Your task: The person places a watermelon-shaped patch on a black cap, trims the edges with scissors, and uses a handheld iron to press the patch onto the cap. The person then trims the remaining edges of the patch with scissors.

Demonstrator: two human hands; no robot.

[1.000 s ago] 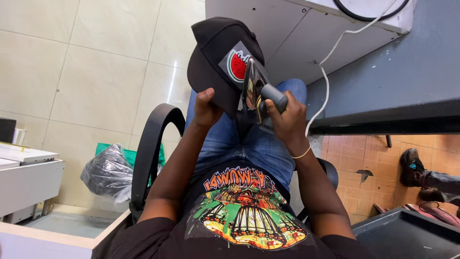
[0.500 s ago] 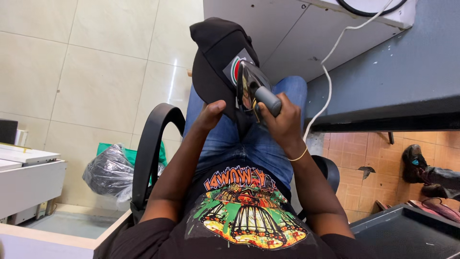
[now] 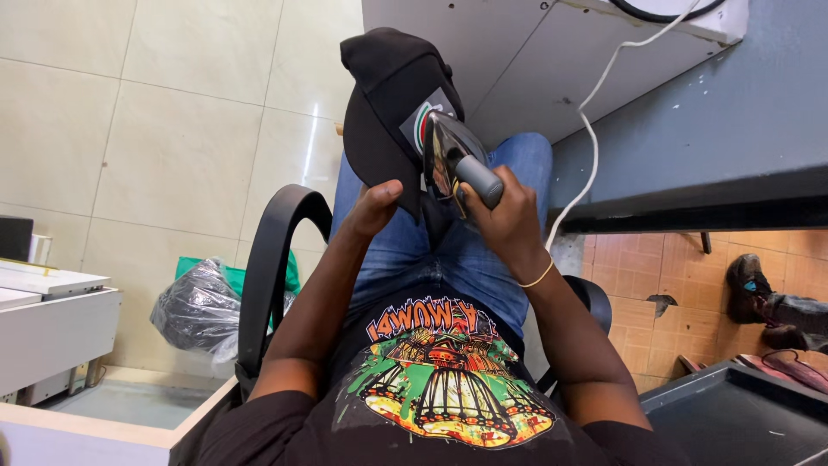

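Just one view here, a head cam worn by the person in the chair, pointing steeply down along their own torso and lap. It sits close: the printed black t-shirt (image 3: 440,380) fills the bottom edge at 6 o'clock, jeans run up toward the centre, and both forearms reach away from the lens toward 12 o'clock. The frame is tilted, so the tiled wall (image 3: 155,129) takes up 9 to 11 o'clock and the grey desk (image 3: 716,129) slants across 1 to 3 o'clock. No second view, so nothing overlaps.
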